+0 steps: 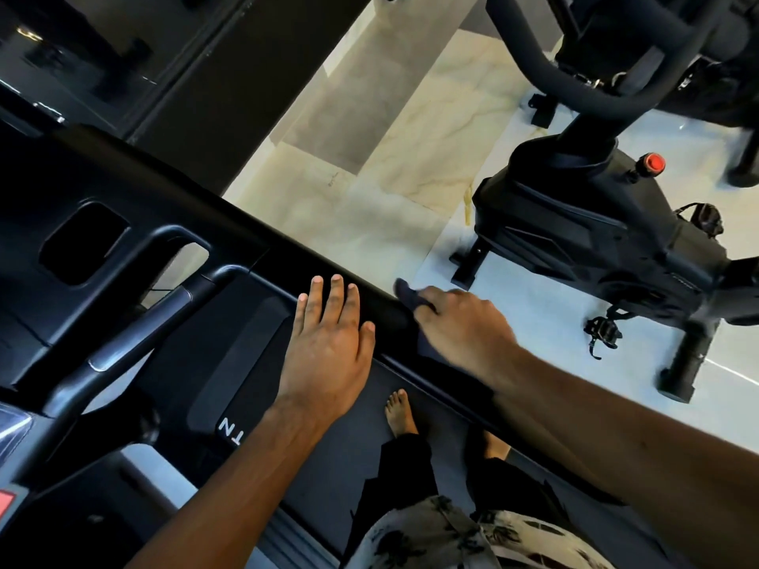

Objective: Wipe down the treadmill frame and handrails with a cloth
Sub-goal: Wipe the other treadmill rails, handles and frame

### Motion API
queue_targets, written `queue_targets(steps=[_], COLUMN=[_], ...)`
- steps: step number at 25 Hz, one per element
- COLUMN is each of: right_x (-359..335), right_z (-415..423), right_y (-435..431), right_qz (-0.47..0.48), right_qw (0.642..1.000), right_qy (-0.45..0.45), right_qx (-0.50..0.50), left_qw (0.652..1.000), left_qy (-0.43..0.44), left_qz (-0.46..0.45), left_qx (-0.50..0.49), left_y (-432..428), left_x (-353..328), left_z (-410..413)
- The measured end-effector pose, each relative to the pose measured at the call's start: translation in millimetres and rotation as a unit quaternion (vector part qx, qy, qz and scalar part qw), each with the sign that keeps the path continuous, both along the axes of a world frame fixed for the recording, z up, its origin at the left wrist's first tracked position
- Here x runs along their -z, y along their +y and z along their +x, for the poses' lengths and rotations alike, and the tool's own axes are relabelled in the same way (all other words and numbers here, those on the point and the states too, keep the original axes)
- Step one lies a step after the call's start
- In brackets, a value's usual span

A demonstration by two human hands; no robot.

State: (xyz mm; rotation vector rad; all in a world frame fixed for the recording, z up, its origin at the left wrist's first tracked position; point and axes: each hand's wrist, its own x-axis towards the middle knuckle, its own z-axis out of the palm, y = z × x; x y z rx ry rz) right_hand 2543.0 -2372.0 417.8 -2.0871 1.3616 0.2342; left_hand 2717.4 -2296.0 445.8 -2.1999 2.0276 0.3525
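The black treadmill handrail [263, 244] runs diagonally from upper left to lower right across the head view. My left hand [328, 347] lies flat on it with straight fingers. To its right, my right hand [460, 326] grips a dark cloth [406, 291] and holds it against the same rail; most of the cloth is hidden under the fingers. The treadmill console [82, 240] with its cup recess fills the left side. The belt [328, 457] lies below, with my bare feet on it.
A black exercise bike [595, 223] with a red knob [653, 163] stands on the pale floor [410, 178] to the right of the rail. A dark wall panel [246, 76] rises at the top left.
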Motion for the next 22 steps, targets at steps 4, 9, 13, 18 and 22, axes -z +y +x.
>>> queue_targets(steps=[4, 9, 13, 18, 22], right_x=[8.1, -1.2, 9.1, -0.7, 7.5], right_z=[-19.5, -29.5, -62.6, -63.4, -88.2], right_y=[-7.4, 22.3, -4.8, 28.2, 10.5], right_qz=[0.034, 0.01, 0.074, -0.008, 0.065], right_qw=[0.998, 0.996, 0.996, 0.998, 0.996], right_qy=[0.038, -0.081, 0.049, -0.057, 0.06], right_qx=[-0.028, 0.039, 0.005, -0.001, -0.008], left_qw=[1.0, 1.0, 1.0, 1.0, 1.0], left_qy=[-0.004, -0.002, -0.002, -0.005, -0.006], left_qz=[0.005, -0.003, 0.002, -0.002, 0.012], left_qx=[0.003, 0.009, 0.012, 0.019, 0.029], left_y=[2.9, 8.8, 12.1, 18.2, 22.5], left_x=[1.7, 2.5, 2.2, 2.8, 2.3], left_z=[-13.8, -26.7, -39.6, -56.0, -69.5])
